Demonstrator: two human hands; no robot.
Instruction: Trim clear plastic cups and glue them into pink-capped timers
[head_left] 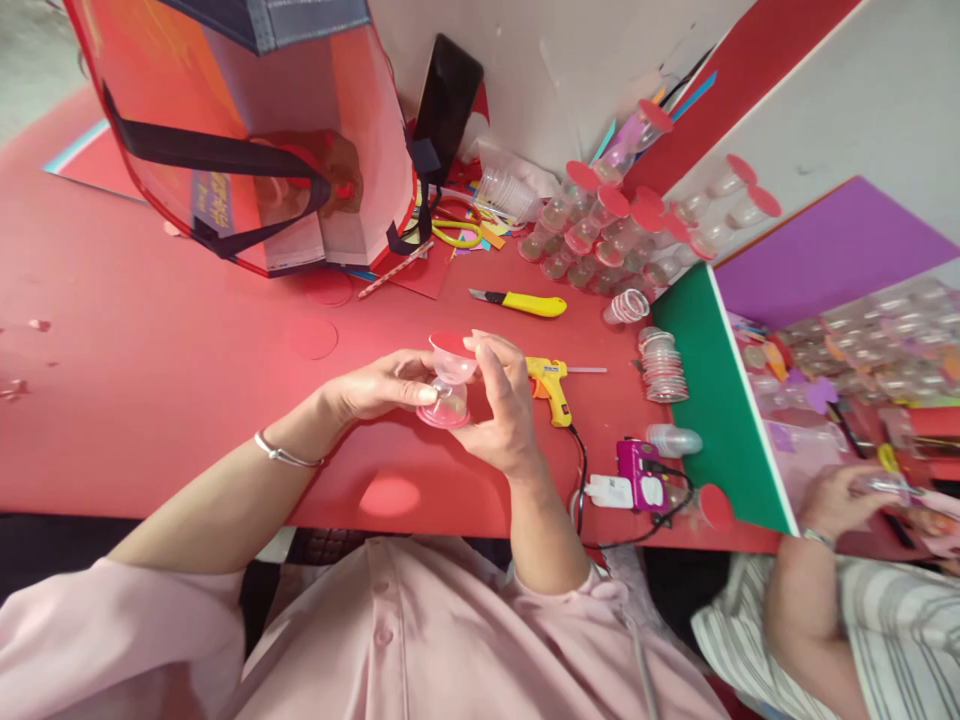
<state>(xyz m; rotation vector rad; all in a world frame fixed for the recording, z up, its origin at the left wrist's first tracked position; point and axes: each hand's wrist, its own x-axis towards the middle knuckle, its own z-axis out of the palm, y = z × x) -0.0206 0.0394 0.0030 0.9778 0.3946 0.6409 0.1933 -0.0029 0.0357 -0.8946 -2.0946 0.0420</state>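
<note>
Between both hands is a small hourglass (452, 368) made of two clear plastic cups, with a red disc on its top and a red base below. My left hand (386, 385) is closed on its lower cup from the left, thumb against the plastic. My right hand (504, 405) wraps it from the right, with fingers at the red top disc. Sand-coloured material shows in the lower cup. Just right of my right hand lies a yellow glue gun (553, 388) with a clear glue stick at its back. A yellow utility knife (525, 302) lies beyond my hands.
Several similar hourglasses stand near the green divider (701, 350). Stacked cups (663, 366) and a purple power box (642, 477) with a black cord sit at right. A large bag (360, 130), black phone (448, 95) and yellow scissors (459, 236) lie behind. Past the divider, a co-worker's hand (836, 500) works.
</note>
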